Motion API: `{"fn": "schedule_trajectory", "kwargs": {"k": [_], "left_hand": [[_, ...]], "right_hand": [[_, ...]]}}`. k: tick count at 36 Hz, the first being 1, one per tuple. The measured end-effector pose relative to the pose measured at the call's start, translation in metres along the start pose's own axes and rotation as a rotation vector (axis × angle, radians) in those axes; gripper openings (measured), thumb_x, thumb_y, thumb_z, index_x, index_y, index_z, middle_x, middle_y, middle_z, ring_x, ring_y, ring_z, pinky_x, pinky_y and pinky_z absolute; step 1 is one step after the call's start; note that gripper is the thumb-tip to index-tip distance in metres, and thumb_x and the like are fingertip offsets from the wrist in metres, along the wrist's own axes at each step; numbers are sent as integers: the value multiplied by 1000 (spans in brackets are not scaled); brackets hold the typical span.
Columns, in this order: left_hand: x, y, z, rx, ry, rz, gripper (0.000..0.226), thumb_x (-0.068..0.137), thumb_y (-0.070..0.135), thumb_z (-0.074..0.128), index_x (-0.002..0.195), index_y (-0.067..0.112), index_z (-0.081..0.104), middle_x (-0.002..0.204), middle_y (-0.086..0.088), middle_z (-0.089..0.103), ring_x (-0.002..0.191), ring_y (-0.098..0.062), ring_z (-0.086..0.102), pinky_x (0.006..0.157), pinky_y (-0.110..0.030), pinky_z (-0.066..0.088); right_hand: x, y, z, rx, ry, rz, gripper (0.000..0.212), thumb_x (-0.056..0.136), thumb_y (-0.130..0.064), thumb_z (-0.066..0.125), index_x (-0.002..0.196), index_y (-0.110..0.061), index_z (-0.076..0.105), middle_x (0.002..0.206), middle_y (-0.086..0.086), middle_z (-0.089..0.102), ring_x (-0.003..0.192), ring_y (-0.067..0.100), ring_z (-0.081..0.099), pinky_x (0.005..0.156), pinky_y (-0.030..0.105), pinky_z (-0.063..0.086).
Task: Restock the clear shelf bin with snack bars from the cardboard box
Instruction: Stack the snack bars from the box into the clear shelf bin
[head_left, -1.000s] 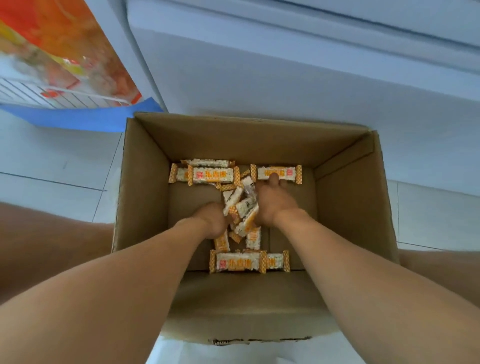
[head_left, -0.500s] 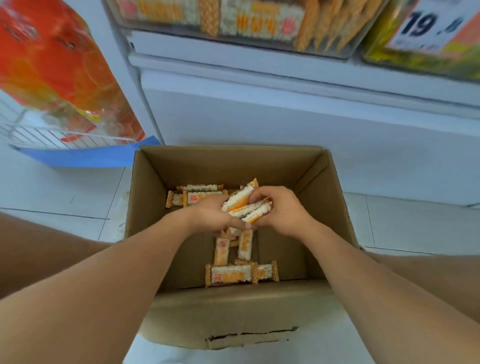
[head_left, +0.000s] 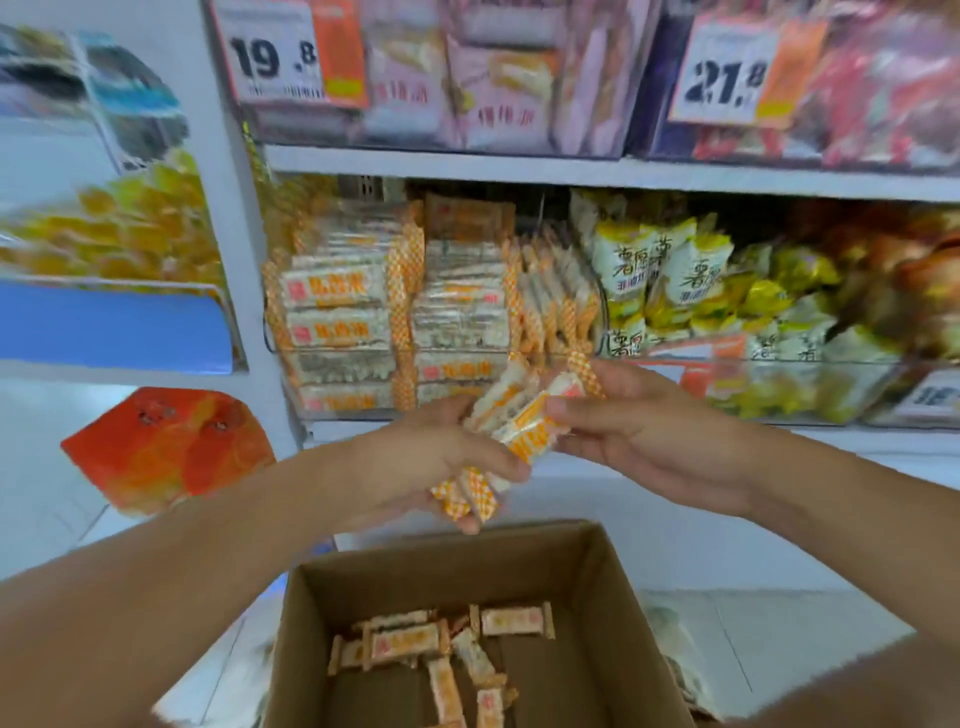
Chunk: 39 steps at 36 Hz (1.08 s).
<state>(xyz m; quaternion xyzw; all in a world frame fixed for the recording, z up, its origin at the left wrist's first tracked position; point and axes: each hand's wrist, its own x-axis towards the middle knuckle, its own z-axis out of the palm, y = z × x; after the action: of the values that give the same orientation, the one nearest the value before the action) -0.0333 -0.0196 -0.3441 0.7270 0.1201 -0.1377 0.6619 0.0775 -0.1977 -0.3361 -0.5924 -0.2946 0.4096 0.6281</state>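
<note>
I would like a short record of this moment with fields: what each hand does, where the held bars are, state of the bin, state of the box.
left hand: left hand grips the lower end of a bundle of snack bars
right hand: right hand pinches the upper end of the same bundle
bundle position: raised above the cardboard box, in front of the clear shelf bin
bin: already holds stacked bars of the same kind
box: open, loose bars remain on its bottom
</note>
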Motion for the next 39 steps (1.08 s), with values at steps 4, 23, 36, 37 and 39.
{"fn": "schedule_trajectory", "kwargs": {"k": [4,23,36,37,39], "left_hand": [[4,8,-1,4,67,92,61,58,17,77,116,33,61,99,-5,72,85,-22,69,63,-34,54],[43,38,-30,409,-20,35,82,54,30,75,131,37,47,117,10,66,108,-11,60,93,-37,53],[23,43,-28,-216,183,251,60,65,32,82,122,20,67,111,0,75,108,-26,69,89,-40,57],[22,42,-21,-268,217,277,67,68,42,81,128,20,63,113,1,74,106,-23,70,90,-41,56],[23,38,-7,-335,299,335,59,79,59,69,124,22,65,110,0,75,103,-21,71,95,-46,54]], "right_hand": [[7,-9,1,147,141,-108,65,75,-5,68,137,-9,48,135,16,62,118,28,64,95,37,56],[46,-29,-21,-424,-26,-163,89,60,-8,92,131,-48,56,130,-9,59,118,17,62,87,34,57],[41,-33,-8,47,207,-243,44,56,-10,79,97,-13,66,100,9,75,88,24,75,66,26,61],[41,-30,-5,78,224,-253,45,56,-12,79,98,-14,65,99,8,76,87,24,75,67,27,61],[40,-24,4,83,217,-266,49,56,-15,80,102,-15,63,103,8,75,89,25,74,73,34,62]]}}
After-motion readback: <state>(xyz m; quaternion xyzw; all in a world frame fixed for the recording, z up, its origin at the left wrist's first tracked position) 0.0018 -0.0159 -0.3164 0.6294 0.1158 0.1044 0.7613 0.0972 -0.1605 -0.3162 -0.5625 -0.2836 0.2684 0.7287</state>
